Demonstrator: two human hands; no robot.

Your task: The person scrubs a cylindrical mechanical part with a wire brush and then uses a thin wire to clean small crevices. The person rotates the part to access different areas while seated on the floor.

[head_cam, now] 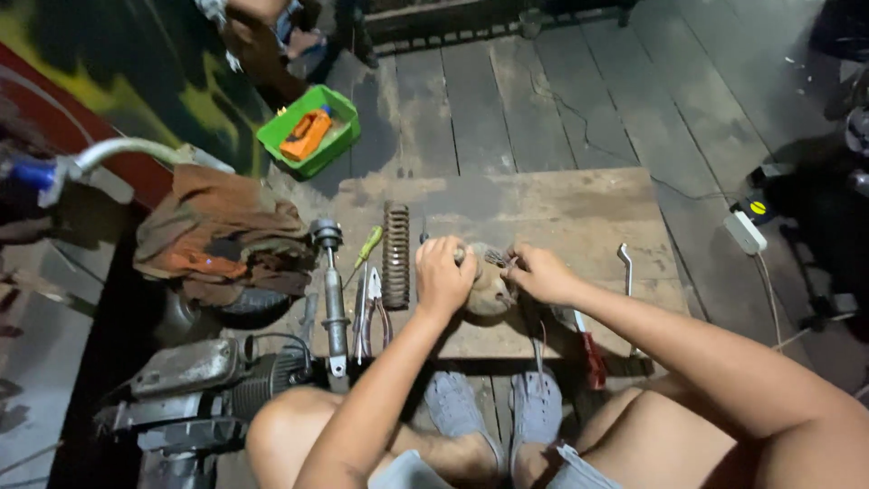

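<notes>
- While the left hand (442,272) curls its fingers tight over the top of a rounded, dull tan metal part (489,292), the right hand (540,273) pinches at that part's upper right edge with its fingertips pressed together.
- That part sits on a worn wooden board (561,204), near its front middle, between the two hands; what the right fingertips grip is too small to tell.
- Just left of the left hand, a rusty coil spring (396,254) lies lengthwise on the board, ribbed and dark brown.
- Beside the spring lie a green-handled screwdriver (367,246), pliers (372,303) with shiny jaws, and a long grey shock absorber rod (332,294) with a round cap at its far end.
- A bent, bright metal lever (626,267) rests to the right of the right hand, and a red-handled tool (590,351) lies under the right forearm.
- A crumpled brown and orange rag (222,235) sits at the left, over a dark round engine piece.
- A finned grey engine (217,380) lies by the left knee.
- A green plastic tray (310,129) holding an orange object stands on the plank floor beyond the board.
- A white power strip (745,232) lies on the planks at the right.
</notes>
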